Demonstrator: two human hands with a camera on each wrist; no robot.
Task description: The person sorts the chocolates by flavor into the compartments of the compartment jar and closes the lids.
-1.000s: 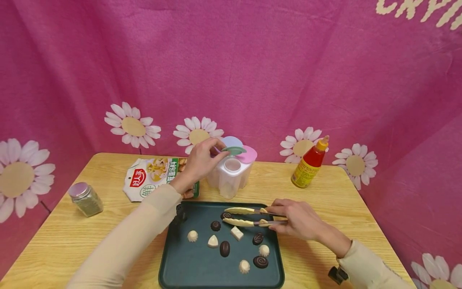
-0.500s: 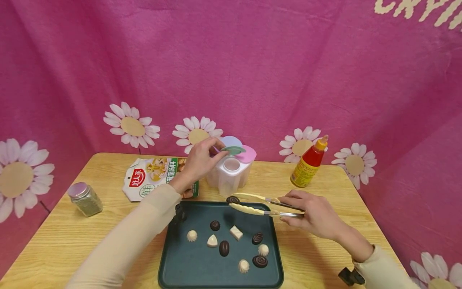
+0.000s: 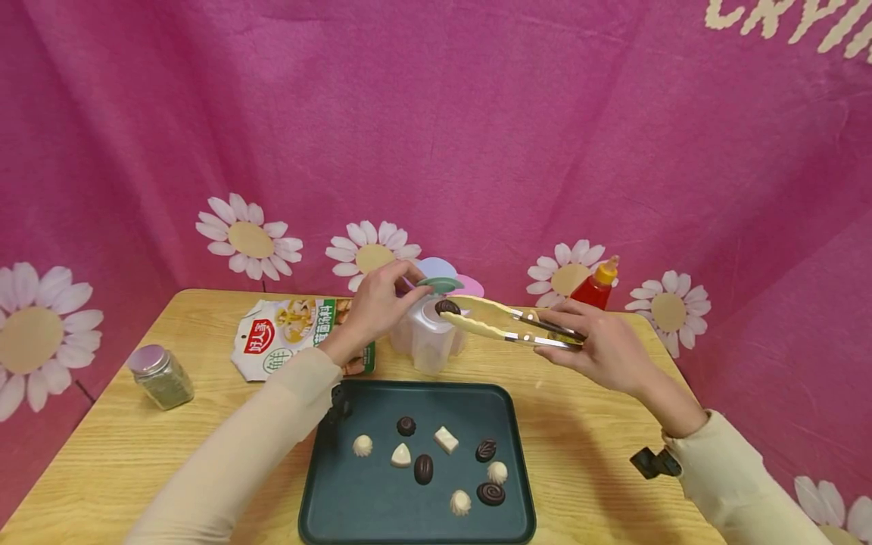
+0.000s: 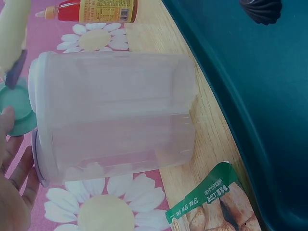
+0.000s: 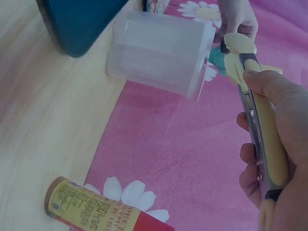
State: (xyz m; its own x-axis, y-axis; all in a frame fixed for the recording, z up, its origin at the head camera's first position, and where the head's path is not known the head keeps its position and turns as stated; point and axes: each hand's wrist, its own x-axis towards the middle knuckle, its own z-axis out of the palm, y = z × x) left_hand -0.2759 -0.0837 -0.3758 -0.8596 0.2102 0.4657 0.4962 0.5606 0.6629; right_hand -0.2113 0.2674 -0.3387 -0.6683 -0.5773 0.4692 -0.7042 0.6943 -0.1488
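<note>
My left hand [image 3: 407, 289] pinches the green flap lid [image 3: 441, 284] of a clear plastic container [image 3: 425, 344] and holds it up. In the left wrist view the container [image 4: 115, 115] lies close, with the green lid [image 4: 17, 103] by my fingers [image 4: 14, 183]. My right hand [image 3: 579, 341] grips yellow tongs [image 3: 504, 319]. Their tips pinch a dark chocolate [image 3: 447, 306] right over the container's opening. The right wrist view shows the tongs [image 5: 262, 120] pointing at the container [image 5: 159, 53]. A dark teal tray [image 3: 341, 499] in front holds several dark and white chocolates.
A seasoning packet [image 3: 293, 333] lies left of the container. A small spice jar [image 3: 162, 376] stands near the table's left edge. A red sauce bottle [image 3: 594, 291] stands behind my right hand. A pink daisy cloth hangs behind the wooden table [image 3: 123, 454].
My right hand lifted the tongs with the dark chocolate off the tray and carried it back to the container's opening. My left hand stayed on the green lid.
</note>
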